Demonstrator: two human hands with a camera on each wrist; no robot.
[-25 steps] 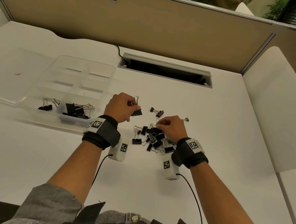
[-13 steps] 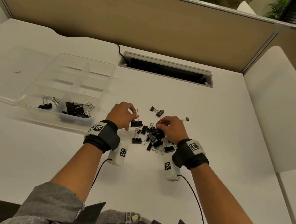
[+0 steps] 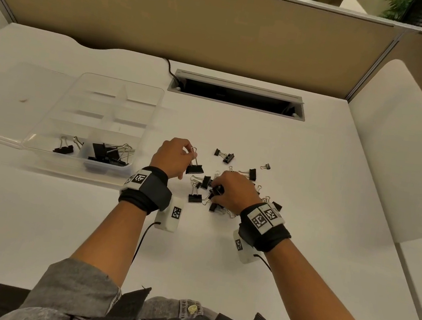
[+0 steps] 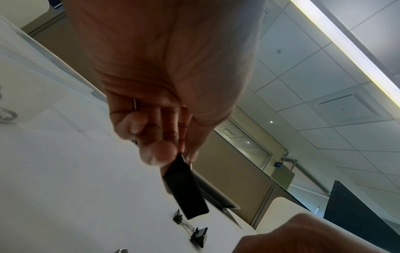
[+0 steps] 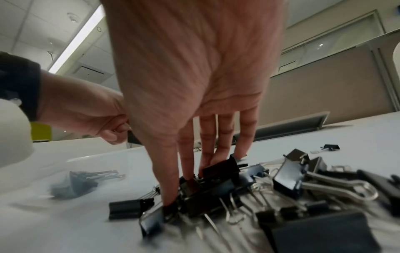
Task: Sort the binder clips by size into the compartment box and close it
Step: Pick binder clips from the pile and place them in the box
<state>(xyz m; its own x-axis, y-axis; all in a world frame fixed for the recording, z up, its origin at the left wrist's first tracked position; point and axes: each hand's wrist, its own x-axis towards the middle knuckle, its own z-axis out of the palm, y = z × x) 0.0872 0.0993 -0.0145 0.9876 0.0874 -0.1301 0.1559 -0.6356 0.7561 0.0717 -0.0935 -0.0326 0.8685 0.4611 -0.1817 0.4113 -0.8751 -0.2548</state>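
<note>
Pinched by its wire handle in my left hand (image 3: 190,154), a black binder clip (image 3: 194,169) hangs just above the table; the left wrist view shows the left hand (image 4: 173,154) and the binder clip (image 4: 185,188) close up. My right hand (image 3: 216,188) reaches down into the pile of clips (image 3: 198,199). In the right wrist view the right hand (image 5: 179,191) has thumb and forefinger closed on a black clip (image 5: 194,193) in the pile of clips (image 5: 292,184). The clear compartment box (image 3: 122,86) lies open at left, with clips (image 3: 108,154) in its two near compartments.
The box's clear lid (image 3: 2,101) lies flat to the left of the box. Loose clips (image 3: 225,156) are scattered beyond the pile. A cable slot (image 3: 237,95) sits at the back of the white desk, with a tan partition behind and a white divider (image 3: 397,149) at right.
My left hand dipped toward the pile with its clip, then drew back up and left. My right hand stayed in the pile, shifting its fingers slightly.
</note>
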